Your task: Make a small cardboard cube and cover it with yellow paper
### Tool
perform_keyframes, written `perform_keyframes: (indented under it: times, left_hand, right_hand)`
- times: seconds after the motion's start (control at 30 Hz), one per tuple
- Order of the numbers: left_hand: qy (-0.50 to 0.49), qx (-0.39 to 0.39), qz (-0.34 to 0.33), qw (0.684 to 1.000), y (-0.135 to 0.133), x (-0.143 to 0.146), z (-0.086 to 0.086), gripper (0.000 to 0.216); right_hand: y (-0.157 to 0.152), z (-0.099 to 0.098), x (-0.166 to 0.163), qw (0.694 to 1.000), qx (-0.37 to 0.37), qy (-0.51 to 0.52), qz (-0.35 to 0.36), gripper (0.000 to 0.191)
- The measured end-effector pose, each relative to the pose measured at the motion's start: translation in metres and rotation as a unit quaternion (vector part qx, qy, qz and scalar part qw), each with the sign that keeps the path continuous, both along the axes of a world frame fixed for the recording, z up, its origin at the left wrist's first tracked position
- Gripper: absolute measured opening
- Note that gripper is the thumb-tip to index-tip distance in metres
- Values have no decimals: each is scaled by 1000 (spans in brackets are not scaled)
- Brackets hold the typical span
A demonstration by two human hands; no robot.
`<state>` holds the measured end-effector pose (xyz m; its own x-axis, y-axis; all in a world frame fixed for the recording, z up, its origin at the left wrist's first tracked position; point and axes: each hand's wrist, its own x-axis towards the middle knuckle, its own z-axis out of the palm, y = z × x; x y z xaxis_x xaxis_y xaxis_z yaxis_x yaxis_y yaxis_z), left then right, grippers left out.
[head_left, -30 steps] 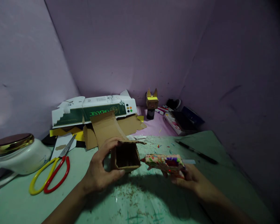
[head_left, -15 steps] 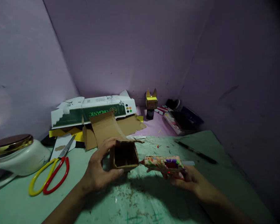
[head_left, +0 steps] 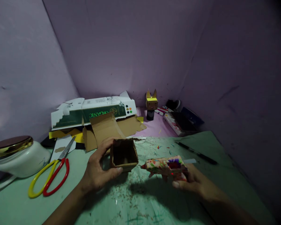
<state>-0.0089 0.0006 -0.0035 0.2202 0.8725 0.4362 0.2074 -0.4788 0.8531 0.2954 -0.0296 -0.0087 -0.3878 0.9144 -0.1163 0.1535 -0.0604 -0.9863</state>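
My left hand (head_left: 98, 170) grips a small open cardboard box (head_left: 124, 167) from its left side, thumb along the lower front edge. The box's dark hollow faces me, and a thin ragged strip sticks out from its top right. In my right hand (head_left: 193, 184) is a hot glue gun (head_left: 165, 166) with a colourful pattern. Its red nozzle points left at the box, a small gap away from the box's right edge. A pale glue stick (head_left: 189, 161) juts from the gun's rear, and a small red light glows on its side.
Scissors (head_left: 57, 168) with yellow and red handles lie left, beside a white teapot-like vessel (head_left: 25, 159). Behind are cardboard pieces (head_left: 106, 126) and a white-green carton (head_left: 96, 112). A cardboard figure (head_left: 151, 104) stands at the back; a black craft knife or pen (head_left: 199, 153) lies right.
The glue gun's nozzle has drawn slightly away from the box's right edge, leaving a gap. My left hand has tilted the box a little and shifted it slightly left.
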Motion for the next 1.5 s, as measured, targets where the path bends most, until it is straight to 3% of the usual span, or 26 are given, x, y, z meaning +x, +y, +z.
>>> perform_keyframes:
  times: [0.07, 0.17, 0.27, 0.37, 0.6, 0.93, 1.13, 1.3, 1.4, 1.5]
  left_hand:
    - [-23, -18, -7, 1000, 0, 0, -1, 63]
    - [-72, -60, -29, 995, -1, 3, -2, 63]
    - [-117, -104, -48, 987, -3, 9, -4, 62]
    - [-136, -126, -41, 982, -6, 14, -7, 61]
    - [-112, -122, -38, 985, -6, 15, -11, 65]
    - [-141, -167, -24, 976, -12, 24, -3, 63]
    - [-122, -124, -36, 984, -9, 21, -11, 62]
    - [-85, -72, 45, 993, -6, 23, -17, 62]
    - [-86, -46, 95, 991, -5, 26, -18, 63]
    - [-75, -25, 134, 988, -6, 27, -17, 65]
  right_hand:
    - [5, -1, 4, 998, 11, 51, -27, 32]
    - [17, -5, 8, 982, -17, 101, -160, 36]
    - [31, -11, 10, 962, -51, 76, -258, 37]
    - [40, -18, 11, 955, -44, 36, -290, 42]
    - [39, -18, 12, 955, 16, -14, -295, 51]
    - [37, -12, 13, 936, 39, -171, -306, 26]
    - [34, -11, 14, 967, -23, -76, -244, 39]
    - [17, 2, 4, 966, -67, 97, -231, 51]
    - [5, 10, -1, 982, -37, 82, -167, 52]
    - [-4, 8, -5, 989, 40, 32, -140, 48]
